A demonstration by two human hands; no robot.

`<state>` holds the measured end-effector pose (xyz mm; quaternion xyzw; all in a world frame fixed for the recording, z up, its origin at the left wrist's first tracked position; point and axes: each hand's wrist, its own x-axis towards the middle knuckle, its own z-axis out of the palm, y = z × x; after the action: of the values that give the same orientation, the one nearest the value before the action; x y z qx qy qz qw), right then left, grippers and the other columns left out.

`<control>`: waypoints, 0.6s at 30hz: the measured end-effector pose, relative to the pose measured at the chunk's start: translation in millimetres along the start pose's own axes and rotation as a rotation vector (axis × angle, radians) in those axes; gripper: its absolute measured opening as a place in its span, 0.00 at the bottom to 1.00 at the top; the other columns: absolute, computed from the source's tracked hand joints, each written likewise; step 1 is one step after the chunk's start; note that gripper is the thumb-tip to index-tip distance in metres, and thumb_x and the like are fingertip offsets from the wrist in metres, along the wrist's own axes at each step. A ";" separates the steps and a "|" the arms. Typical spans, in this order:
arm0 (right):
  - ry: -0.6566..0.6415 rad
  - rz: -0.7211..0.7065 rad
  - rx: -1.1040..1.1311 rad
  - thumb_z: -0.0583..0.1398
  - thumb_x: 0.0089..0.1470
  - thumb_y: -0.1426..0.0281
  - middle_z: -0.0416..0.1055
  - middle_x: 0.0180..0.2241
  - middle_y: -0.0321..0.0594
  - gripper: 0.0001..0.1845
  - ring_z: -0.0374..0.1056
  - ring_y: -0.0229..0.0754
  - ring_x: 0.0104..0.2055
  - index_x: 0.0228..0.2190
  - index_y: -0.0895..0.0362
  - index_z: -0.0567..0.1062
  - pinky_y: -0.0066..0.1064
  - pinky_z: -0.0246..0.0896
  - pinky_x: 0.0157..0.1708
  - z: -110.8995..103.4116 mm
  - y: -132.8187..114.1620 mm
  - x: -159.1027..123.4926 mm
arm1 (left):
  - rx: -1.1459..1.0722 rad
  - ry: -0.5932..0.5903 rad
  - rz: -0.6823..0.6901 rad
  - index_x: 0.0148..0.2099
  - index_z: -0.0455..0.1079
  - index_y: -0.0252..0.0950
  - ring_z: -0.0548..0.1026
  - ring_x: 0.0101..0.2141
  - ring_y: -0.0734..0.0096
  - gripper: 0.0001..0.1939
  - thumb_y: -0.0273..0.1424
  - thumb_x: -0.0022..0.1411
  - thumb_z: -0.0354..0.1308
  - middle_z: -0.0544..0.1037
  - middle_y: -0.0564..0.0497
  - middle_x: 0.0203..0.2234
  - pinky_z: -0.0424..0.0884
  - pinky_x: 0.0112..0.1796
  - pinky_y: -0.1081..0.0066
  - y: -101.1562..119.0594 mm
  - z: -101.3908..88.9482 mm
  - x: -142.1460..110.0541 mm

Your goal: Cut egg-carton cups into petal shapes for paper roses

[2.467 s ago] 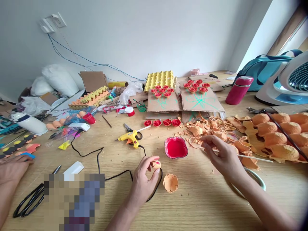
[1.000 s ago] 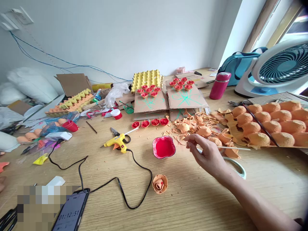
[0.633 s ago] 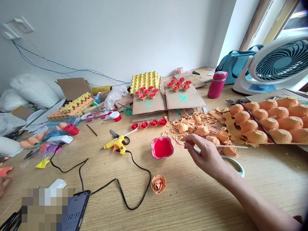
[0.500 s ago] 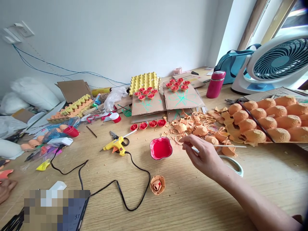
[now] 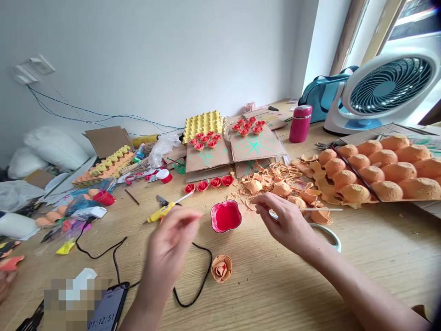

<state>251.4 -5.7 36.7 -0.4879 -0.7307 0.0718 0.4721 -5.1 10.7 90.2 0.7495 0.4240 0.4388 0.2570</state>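
My left hand is raised over the table left of a red paint bowl, its fingers bent and smeared by motion. A fingertip looks red. My right hand is closed, thumb and fingers pinched together, to the right of the bowl. A thin white stick runs behind this hand and shows between its fingers; its tip is hidden. Below the bowl lies an unpainted orange egg-carton rose with a small red spot. Several red-painted roses stand in a row behind the bowl.
A yellow glue gun, partly covered by my left hand, trails a black cable. Torn carton scraps and an orange egg tray lie at right, near a pale ring. Cardboard sheets carry more red roses. A phone lies front left.
My left hand has come into view and now covers part of the glue gun. My right hand keeps its pinched pose by the bowl. The whole view has shifted slightly.
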 end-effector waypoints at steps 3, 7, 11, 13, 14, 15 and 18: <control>-0.017 -0.003 -0.010 0.53 0.64 0.76 0.72 0.33 0.39 0.07 0.69 0.40 0.34 0.40 0.56 0.70 0.30 0.62 0.35 2.2 2.0 -0.8 | 0.243 -0.215 0.030 0.59 0.66 0.43 0.70 0.55 0.57 0.25 0.32 0.60 0.63 0.72 0.46 0.53 0.65 0.57 0.56 -17.0 21.7 23.8; -0.067 -0.020 -0.030 0.52 0.65 0.75 0.73 0.34 0.39 0.07 0.69 0.41 0.35 0.40 0.56 0.69 0.32 0.63 0.36 5.7 4.1 -2.5 | 0.444 -0.521 -0.031 0.67 0.54 0.44 0.58 0.63 0.47 0.47 0.35 0.47 0.71 0.61 0.42 0.63 0.57 0.62 0.48 -34.9 49.5 44.4; -0.078 -0.034 -0.054 0.52 0.65 0.74 0.73 0.35 0.40 0.07 0.70 0.42 0.36 0.41 0.55 0.69 0.33 0.63 0.37 5.8 6.6 -3.2 | 0.535 -0.707 -0.030 0.68 0.50 0.47 0.58 0.63 0.44 0.54 0.38 0.43 0.73 0.61 0.42 0.64 0.57 0.61 0.46 -46.4 60.2 52.0; -0.070 -0.045 -0.056 0.52 0.65 0.74 0.73 0.35 0.39 0.06 0.70 0.42 0.36 0.41 0.55 0.68 0.33 0.63 0.36 5.3 8.2 -3.4 | 0.558 -0.744 -0.015 0.68 0.51 0.47 0.60 0.62 0.44 0.54 0.38 0.43 0.73 0.63 0.42 0.62 0.59 0.59 0.47 -50.0 60.6 54.7; -0.073 -0.053 -0.058 0.52 0.65 0.74 0.73 0.35 0.39 0.06 0.70 0.42 0.36 0.41 0.55 0.68 0.33 0.63 0.36 5.1 9.0 -3.5 | 0.567 -0.752 -0.007 0.67 0.52 0.47 0.62 0.61 0.44 0.53 0.39 0.42 0.73 0.63 0.43 0.61 0.60 0.59 0.47 -51.2 60.3 56.1; -0.080 -0.061 -0.064 0.51 0.66 0.74 0.73 0.35 0.39 0.07 0.70 0.42 0.36 0.41 0.55 0.68 0.33 0.63 0.36 5.1 9.7 -3.6 | 0.576 -0.759 -0.002 0.67 0.52 0.47 0.62 0.60 0.44 0.52 0.40 0.42 0.73 0.64 0.43 0.60 0.61 0.58 0.48 -51.8 60.0 57.5; -0.107 -0.088 -0.088 0.50 0.66 0.73 0.73 0.35 0.40 0.07 0.70 0.42 0.36 0.40 0.54 0.68 0.33 0.63 0.36 5.7 11.7 -3.9 | 0.597 -0.780 0.013 0.66 0.54 0.45 0.64 0.58 0.44 0.51 0.41 0.42 0.72 0.66 0.42 0.57 0.64 0.56 0.48 -51.5 59.7 60.6</control>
<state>254.9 -0.7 24.6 -0.4712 -0.7779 0.0447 0.4132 41.5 88.3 49.1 0.9015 0.3987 -0.0138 0.1680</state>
